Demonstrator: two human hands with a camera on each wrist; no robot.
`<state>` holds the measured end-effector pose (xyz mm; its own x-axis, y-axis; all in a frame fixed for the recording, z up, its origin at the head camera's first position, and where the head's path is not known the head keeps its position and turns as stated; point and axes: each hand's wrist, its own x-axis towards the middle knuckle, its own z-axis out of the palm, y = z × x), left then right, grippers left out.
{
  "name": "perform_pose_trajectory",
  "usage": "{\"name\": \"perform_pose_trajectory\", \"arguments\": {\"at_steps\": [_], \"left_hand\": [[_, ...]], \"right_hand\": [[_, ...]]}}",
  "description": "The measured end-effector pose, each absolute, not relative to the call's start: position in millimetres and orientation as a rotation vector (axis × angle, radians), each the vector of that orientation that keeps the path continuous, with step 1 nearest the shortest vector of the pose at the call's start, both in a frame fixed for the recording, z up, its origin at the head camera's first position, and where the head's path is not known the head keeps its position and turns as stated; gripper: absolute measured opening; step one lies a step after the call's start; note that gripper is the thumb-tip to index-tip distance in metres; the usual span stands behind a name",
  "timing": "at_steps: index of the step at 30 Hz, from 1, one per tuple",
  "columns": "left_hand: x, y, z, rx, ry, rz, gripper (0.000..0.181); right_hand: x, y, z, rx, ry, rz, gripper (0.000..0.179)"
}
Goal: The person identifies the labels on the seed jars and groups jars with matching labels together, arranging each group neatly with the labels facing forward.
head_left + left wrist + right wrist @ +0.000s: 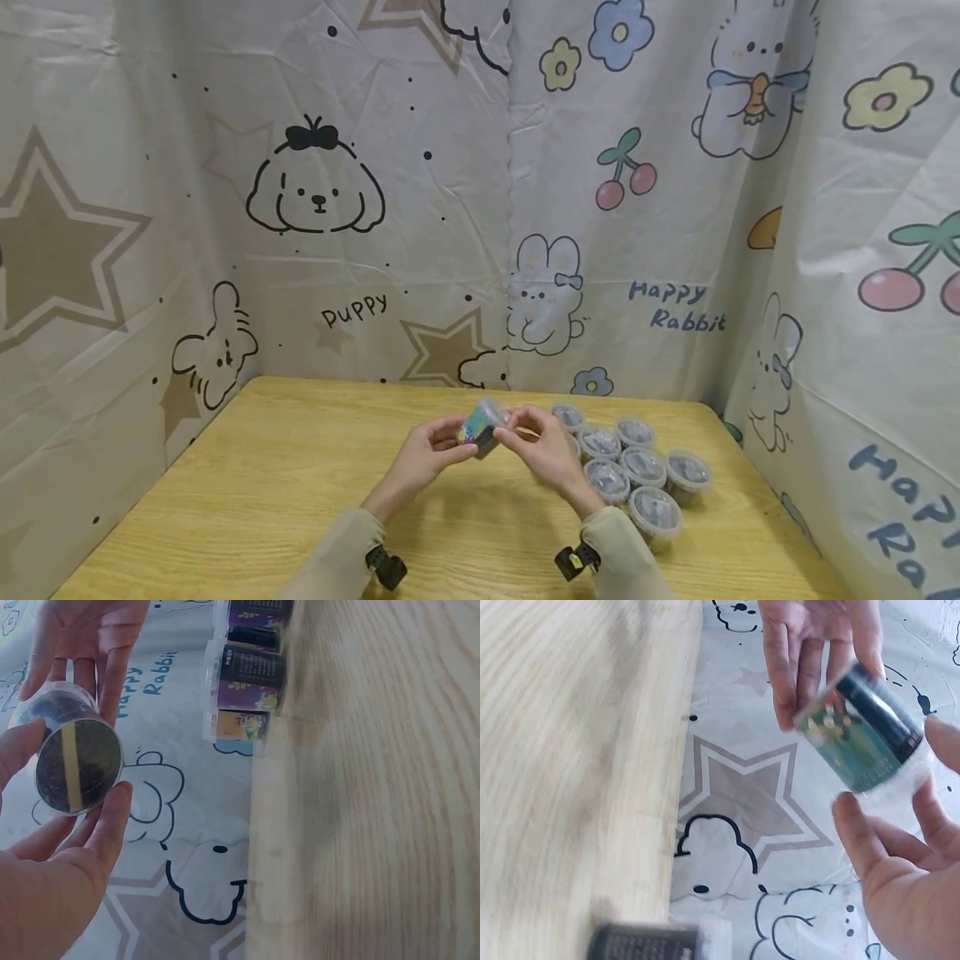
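A small clear plastic tub (482, 427) with a teal and dark printed label is held tilted above the table, between both hands. My left hand (423, 458) grips its lower end with thumb and fingers. At the lidded end, my right hand (546, 450) pinches the rim. The left wrist view shows the tub's round base (79, 766), with dark contents and a tan strip across it. In the right wrist view its label (866, 731) faces the camera, and the pale lid end lies between the right thumb and fingers.
Several similar lidded tubs (642, 467) stand grouped on the right of the wooden table (300, 483), close beside the right forearm. A cloth curtain (420, 275) printed with cartoon animals and stars encloses the back and sides.
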<state>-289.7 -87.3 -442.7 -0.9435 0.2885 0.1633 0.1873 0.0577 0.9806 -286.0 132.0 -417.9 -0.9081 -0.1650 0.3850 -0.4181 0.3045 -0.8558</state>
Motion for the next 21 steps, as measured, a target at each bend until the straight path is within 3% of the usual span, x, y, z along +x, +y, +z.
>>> {"name": "perform_pose_trajectory", "arguments": {"at_steps": [21], "left_hand": [[-286.6, -93.8, -437.0, 0.657, 2.315, 1.936, 0.050]], "right_hand": [[-289.2, 126.0, -409.6, 0.510, -2.401, 1.648, 0.034]]}}
